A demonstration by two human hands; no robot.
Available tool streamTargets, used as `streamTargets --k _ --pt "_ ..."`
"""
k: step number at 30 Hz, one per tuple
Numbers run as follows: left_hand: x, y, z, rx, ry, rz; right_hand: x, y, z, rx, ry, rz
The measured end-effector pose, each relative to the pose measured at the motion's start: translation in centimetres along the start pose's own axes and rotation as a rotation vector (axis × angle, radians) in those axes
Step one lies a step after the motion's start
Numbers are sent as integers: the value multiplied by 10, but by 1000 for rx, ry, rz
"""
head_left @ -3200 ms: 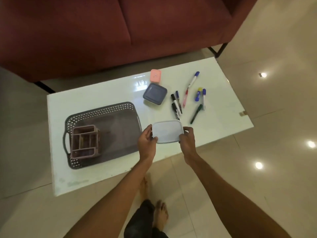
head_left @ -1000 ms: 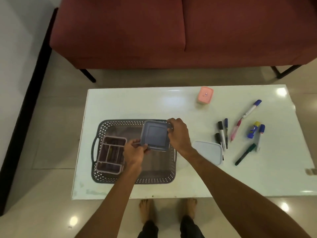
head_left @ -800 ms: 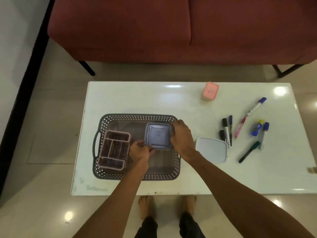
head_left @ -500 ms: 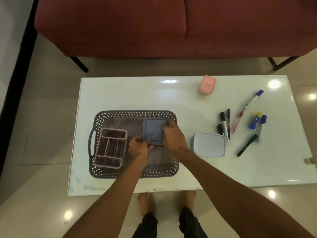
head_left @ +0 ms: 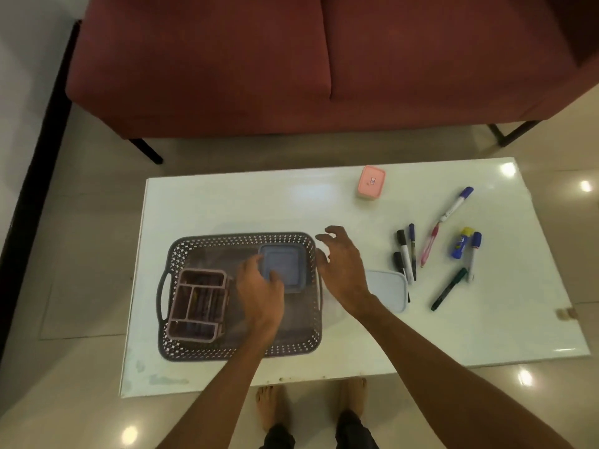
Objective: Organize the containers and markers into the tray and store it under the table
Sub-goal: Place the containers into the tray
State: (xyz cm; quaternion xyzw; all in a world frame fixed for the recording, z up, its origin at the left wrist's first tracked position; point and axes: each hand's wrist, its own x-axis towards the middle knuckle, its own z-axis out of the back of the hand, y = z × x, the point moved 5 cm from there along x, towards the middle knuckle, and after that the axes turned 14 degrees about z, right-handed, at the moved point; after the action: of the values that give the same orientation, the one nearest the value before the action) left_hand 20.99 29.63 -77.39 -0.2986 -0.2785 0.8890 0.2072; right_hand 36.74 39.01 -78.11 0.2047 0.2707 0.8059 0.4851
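Resting in perforated grey tray (head_left: 240, 240), square blue lidded container (head_left: 285, 265), left hand (head_left: 259, 286) fingertips touching, right hand (head_left: 340, 264) spread, empty

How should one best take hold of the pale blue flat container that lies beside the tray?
Probably by the two long edges of the pale blue container, from above with the right hand hovering nearby. It lies flat, lid up, low; its left side is hidden under the wrist.

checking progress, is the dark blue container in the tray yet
In: the dark blue container sits inside the tray, at its far right corner, lid on.
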Motion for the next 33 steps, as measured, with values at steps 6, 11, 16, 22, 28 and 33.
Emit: streamTargets --k 6,11,16,22,28,33 --pt "5 -110 -84 -145 202 -134 41 -82 61 -10 -159 -100" --pt "26 -158 -180 -87 376 -9 84 -156 85 -118 -83 -81" --pt "56 -146 -243 -242 409 395 125 -199 77 -183 28 -4" --pt "69 -149 -263 -317 369 387 152 -227 50 -178 200 0" --pt "64 -149 -230 -404 334 367 140 -206 56 53 79 -152" --pt "51 -132 -145 -302 310 210 106 -126 67 275 -89 -274"
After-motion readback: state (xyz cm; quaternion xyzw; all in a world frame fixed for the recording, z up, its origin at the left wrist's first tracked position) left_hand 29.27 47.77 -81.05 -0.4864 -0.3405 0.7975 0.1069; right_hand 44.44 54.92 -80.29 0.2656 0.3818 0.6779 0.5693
